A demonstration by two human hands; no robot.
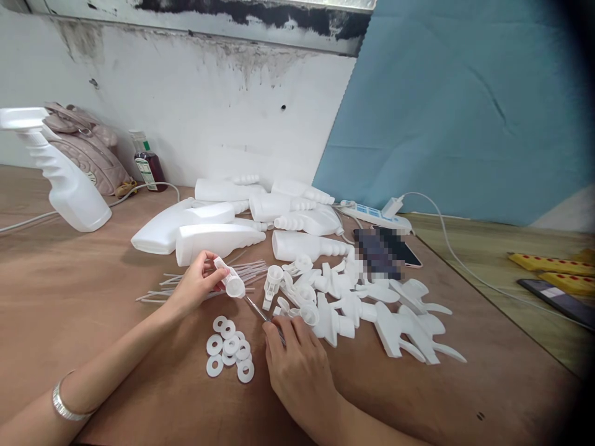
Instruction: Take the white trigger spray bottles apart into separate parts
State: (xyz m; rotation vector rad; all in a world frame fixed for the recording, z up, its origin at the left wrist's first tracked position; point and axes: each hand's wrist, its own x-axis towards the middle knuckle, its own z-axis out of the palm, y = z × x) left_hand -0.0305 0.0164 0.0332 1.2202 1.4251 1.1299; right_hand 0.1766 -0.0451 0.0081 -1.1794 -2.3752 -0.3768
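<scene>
My left hand [203, 280] is closed in a pinch on a white plastic sprayer part [235, 286], its round cup-like end facing me. A slim metal tool [258, 308] is gripped in my right hand [297, 356], and its tip reaches the edge of that round end. Whether the tip touches it, I cannot tell. Below my left hand lies a small pile of white ring washers [231, 345]. Thin clear tubes [162, 292] lie behind my left hand. Loose white sprayer parts [274, 277] and trigger shrouds [332, 319] are heaped beyond and beside my right hand.
Several white bottles [216, 241] lie along the back. An assembled spray bottle [77, 186] stands at left, near a pink bag [93, 148] and a dark glass bottle [149, 167]. Phones [404, 248] and a power strip [372, 215] with cables sit at right.
</scene>
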